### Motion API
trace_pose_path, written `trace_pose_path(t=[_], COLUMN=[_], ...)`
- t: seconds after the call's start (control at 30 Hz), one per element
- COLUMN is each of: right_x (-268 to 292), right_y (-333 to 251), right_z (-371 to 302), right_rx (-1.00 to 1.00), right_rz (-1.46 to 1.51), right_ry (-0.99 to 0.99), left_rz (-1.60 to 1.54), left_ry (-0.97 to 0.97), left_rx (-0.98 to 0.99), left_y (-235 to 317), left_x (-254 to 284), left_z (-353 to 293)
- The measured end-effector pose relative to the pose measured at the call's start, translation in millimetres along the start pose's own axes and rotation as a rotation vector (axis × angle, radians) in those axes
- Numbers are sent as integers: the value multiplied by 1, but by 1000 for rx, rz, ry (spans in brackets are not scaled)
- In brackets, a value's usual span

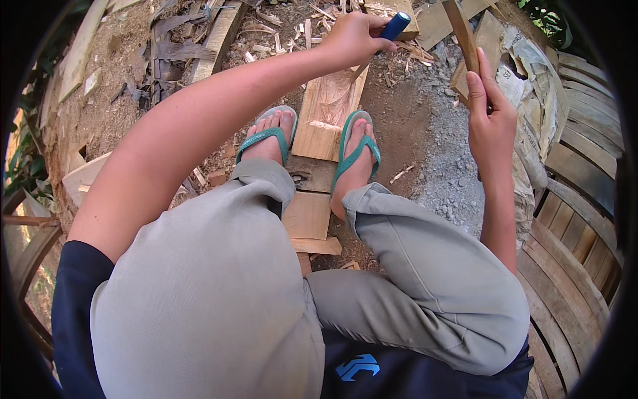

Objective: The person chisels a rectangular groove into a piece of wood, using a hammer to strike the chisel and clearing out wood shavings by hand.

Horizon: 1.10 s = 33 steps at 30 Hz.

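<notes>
My left hand (355, 41) is closed around a chisel (395, 26) with a blue handle. The chisel slants down, and its blade reaches the hollowed face of a pale wooden block (314, 138). That block lies on the ground between my feet, which wear green flip-flops (359, 149). Rough cut marks show in its hollow. To the right, my right hand (493, 110) grips a wooden stick (460, 30) held raised above the ground. The stick's far end runs out at the top of the picture, so its full shape is hidden.
More wooden pieces (307, 216) lie under and nearer than the block. Shavings and planks (219, 40) cover the ground at the far left. Grey gravel (448, 173) and a torn sack (531, 100) are on the right, beside slatted wood (585, 166).
</notes>
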State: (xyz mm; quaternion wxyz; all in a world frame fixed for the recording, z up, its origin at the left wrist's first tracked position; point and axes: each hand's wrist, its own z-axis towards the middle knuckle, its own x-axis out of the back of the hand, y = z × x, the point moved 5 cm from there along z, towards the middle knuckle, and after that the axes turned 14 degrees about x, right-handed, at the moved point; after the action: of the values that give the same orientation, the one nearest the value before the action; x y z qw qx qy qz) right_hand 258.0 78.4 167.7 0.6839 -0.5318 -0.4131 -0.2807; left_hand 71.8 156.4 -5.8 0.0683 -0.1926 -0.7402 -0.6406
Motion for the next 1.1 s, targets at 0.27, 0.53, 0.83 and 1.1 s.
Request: trace_pose_path(t=[0.27,0.53,0.83,1.1], right_x=[-9,-16,-9,-33], right_y=[1,8,3,21], right_z=[6,27,55,86], right_rx=[47,87,198,251], right_rz=[7,-51,-105,-96], right_ry=[-6,-125,-100,-202], left_rz=[-48,-183,-212,107], left_ry=[29,126,33,91], left_rx=[20,-114,138,96], left_y=[-6,-21,-29,-28], left_x=[3,-4,9,4], left_z=[3,7,19,38])
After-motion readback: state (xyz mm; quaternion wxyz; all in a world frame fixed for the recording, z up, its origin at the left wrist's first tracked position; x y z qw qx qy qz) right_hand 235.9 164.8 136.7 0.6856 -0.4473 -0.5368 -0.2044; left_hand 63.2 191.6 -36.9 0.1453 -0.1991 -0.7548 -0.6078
